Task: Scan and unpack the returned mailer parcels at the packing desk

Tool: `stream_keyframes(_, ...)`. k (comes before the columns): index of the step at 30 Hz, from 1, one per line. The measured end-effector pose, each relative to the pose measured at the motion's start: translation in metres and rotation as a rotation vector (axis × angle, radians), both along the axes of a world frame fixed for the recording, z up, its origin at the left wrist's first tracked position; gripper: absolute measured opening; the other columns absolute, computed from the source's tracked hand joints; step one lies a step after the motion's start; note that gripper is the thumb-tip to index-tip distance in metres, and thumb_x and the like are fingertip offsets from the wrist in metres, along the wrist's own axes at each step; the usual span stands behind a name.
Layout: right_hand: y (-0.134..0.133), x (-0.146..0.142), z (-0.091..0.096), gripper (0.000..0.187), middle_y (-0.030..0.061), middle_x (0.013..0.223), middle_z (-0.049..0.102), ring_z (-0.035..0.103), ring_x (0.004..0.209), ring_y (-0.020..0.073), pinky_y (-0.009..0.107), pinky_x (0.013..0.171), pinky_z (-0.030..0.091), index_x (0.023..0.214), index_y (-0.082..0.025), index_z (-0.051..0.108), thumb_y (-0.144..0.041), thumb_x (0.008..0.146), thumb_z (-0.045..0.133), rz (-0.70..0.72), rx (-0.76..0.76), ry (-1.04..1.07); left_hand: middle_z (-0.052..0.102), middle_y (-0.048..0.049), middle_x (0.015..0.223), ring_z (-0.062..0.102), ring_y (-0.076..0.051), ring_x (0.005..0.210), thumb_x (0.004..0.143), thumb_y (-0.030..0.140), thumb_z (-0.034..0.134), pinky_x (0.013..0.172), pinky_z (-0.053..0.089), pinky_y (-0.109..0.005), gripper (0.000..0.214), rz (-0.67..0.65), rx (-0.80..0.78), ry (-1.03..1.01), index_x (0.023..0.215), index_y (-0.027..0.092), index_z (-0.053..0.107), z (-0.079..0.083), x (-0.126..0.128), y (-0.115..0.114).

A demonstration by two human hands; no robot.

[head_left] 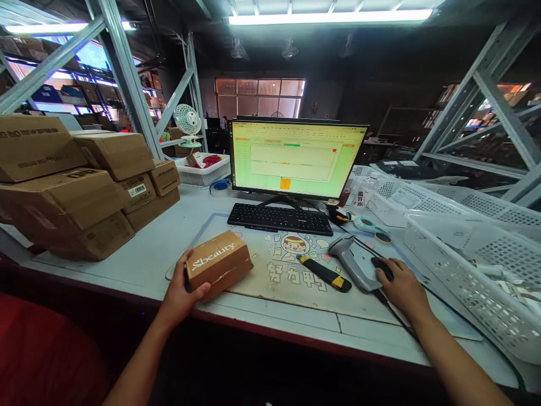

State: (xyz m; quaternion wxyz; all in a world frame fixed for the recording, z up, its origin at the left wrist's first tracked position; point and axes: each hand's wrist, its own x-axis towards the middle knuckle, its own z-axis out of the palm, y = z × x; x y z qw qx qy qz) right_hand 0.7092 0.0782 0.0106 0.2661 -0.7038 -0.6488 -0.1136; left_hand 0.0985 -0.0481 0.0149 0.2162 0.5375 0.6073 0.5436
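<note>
Box [220,265] sits in the left hand [186,287] near the front edge of the tabletop [127,268], at the left end of the mat [264,286]. The fingers grasp its left end: the thumb presses along the near side, the other fingers wrap behind that end, and the lettered top is left uncovered. Whether its base rests on the mat or is slightly raised, I cannot tell.

White lettering on the top reads "Sbeauty". The mat bears a cartoon face and large outlined Chinese characters. The bottle [362,196] by the monitor [296,160] carries dark Chinese characters too, and a carton [137,192] in the stack along the left edge has a white barcode label. Text on the screen is too small to read.

The left forearm rises from the lower left, its wrist close to the front edge. The right forearm slants in from the lower right; the right hand [403,287] lies palm down, fingers curled over the mouse [384,269]. Just left of it lie the scanner [355,264] and the cutter [325,273]; the keyboard [279,219] stands behind, before the monitor.
</note>
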Motion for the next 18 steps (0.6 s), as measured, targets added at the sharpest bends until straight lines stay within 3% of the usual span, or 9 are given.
stream_keyframes(3, -0.001, 0.0, 0.001, 0.056, 0.0148, 0.136, 0.065, 0.064, 0.118, 0.0347, 0.052, 0.103, 0.054, 0.128, -0.019, 0.072, -0.051, 0.093, 0.042, 0.009, 0.005, -0.003, 0.052, -0.0178, 0.154, 0.052, -0.041, 0.14, 0.072, 0.068, 0.078, 0.119, 0.044, -0.054, 0.107, -0.063, -0.071, -0.15, 0.158, 0.019, 0.038, 0.012, -0.009, 0.007)
stream_keyframes(7, 0.0, 0.001, 0.0, 0.058, 0.0155, 0.136, 0.065, 0.064, 0.119, 0.0354, 0.053, 0.104, 0.054, 0.129, -0.018, 0.072, -0.053, 0.093, 0.041, 0.015, 0.009, -0.001, 0.061, -0.0172, 0.146, 0.055, -0.041, 0.138, 0.076, 0.078, 0.071, 0.118, 0.045, -0.05, 0.099, -0.188, -0.216, -0.378, 0.151, 0.016, 0.052, 0.028, -0.018, 0.018)
stream_keyframes(10, 0.001, 0.003, -0.002, 0.058, 0.0148, 0.135, 0.065, 0.065, 0.118, 0.0356, 0.053, 0.101, 0.055, 0.128, -0.019, 0.072, -0.053, 0.093, 0.041, 0.013, 0.013, 0.006, 0.069, -0.016, 0.136, 0.058, -0.041, 0.134, 0.074, 0.078, 0.074, 0.116, 0.046, -0.048, 0.093, -0.248, -0.262, -0.408, 0.142, 0.015, 0.062, 0.039, -0.016, 0.027)
stream_keyframes(14, 0.003, 0.006, -0.004, 0.058, 0.0148, 0.134, 0.066, 0.066, 0.114, 0.0358, 0.053, 0.099, 0.056, 0.127, -0.019, 0.072, -0.054, 0.092, 0.041, 0.018, 0.021, 0.006, 0.074, -0.0144, 0.124, 0.062, -0.038, 0.131, 0.081, 0.075, 0.07, 0.119, 0.043, -0.048, 0.081, -0.147, -0.169, -0.411, 0.133, 0.013, 0.068, 0.045, -0.006, 0.043)
stream_keyframes(18, 0.003, 0.007, -0.004, 0.06, 0.0153, 0.131, 0.067, 0.067, 0.112, 0.0364, 0.054, 0.1, 0.056, 0.126, -0.019, 0.073, -0.056, 0.092, 0.04, 0.024, 0.02, -0.017, 0.059, -0.0142, 0.151, 0.047, -0.035, 0.149, 0.087, 0.081, 0.057, 0.128, 0.032, -0.047, 0.087, -0.025, 0.019, -0.323, 0.147, 0.018, 0.056, 0.031, -0.004, 0.052)
